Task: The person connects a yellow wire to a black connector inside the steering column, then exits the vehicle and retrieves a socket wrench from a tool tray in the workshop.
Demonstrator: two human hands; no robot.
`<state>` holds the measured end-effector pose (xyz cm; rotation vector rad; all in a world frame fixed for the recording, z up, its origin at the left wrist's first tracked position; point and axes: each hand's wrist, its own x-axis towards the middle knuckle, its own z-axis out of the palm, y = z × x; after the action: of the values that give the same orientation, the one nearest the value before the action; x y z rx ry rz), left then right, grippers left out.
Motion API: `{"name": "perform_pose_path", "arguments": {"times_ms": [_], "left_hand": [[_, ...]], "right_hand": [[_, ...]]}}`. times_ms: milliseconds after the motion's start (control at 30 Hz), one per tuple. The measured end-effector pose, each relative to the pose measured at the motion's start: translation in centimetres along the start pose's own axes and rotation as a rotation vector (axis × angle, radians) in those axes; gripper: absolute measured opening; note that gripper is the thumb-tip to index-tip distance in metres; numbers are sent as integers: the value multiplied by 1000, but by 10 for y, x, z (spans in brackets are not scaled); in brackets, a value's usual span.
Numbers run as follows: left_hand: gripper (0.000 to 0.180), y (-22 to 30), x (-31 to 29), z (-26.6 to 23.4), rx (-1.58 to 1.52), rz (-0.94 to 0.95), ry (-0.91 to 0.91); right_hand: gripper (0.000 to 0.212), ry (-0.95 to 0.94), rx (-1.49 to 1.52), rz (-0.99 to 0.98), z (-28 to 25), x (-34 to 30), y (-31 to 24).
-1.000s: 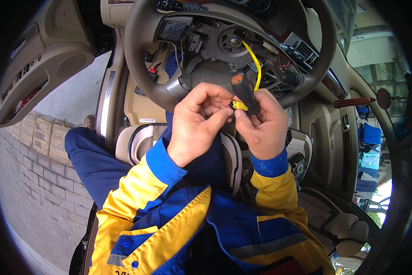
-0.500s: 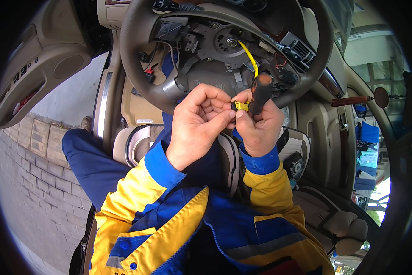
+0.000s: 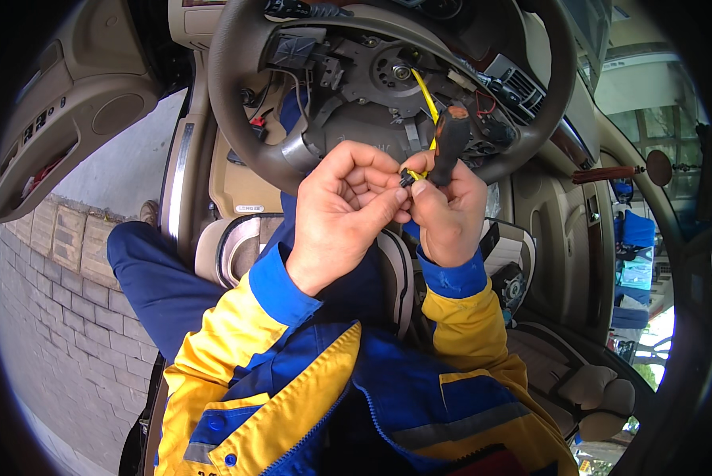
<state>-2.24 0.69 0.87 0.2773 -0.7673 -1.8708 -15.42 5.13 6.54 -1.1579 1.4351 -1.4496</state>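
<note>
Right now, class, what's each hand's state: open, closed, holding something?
Left hand: closed, fingertips on the small black and yellow plastic connector.
Right hand: closed, holding that connector and a black cylindrical handle with an orange end.

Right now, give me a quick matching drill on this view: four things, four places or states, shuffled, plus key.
1. steering wheel
2. yellow cable
3. dark tool handle
4. black-and-yellow connector

A. upright in right hand
B. centre uncovered, metal showing
C. at the fingertips, between left hand and right
D. runs from hub toward hands

Pairs: 1-B, 2-D, 3-A, 4-C
</note>
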Motion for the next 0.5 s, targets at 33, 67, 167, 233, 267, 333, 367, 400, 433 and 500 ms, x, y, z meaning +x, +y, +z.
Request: {"name": "perform_pose_path", "arguments": {"times_ms": [33, 67, 167, 233, 267, 333, 367, 400, 433, 500], "left_hand": [[23, 0, 0, 0, -8, -12, -1], [23, 0, 0, 0, 1, -23, -1], [24, -1, 1, 0, 15, -31, -3], [27, -2, 2, 0, 7, -13, -1], [29, -3, 2, 0, 24, 16, 1], [33, -4, 3, -1, 60, 75, 5], [33, -5, 4, -2, 262, 195, -2], [34, -5, 7, -4, 470, 322, -22], [34, -5, 10, -6, 680, 447, -30], [30, -6, 14, -9, 673, 455, -24]], "right_hand": [[20, 14, -1, 15, -1, 1, 1], [20, 31, 43, 27, -1, 2, 2], [19, 84, 153, 74, 2, 3, 5], [19, 109, 194, 96, 7, 1, 7], [19, 100, 187, 101, 8, 1, 7], [18, 89, 177, 114, 9, 3, 7], [18, 83, 232, 161, 8, 4, 7], [19, 83, 292, 212, 7, 5, 7], [19, 60, 369, 243, 6, 6, 7], [14, 3, 419, 290, 3, 9, 9]]}}
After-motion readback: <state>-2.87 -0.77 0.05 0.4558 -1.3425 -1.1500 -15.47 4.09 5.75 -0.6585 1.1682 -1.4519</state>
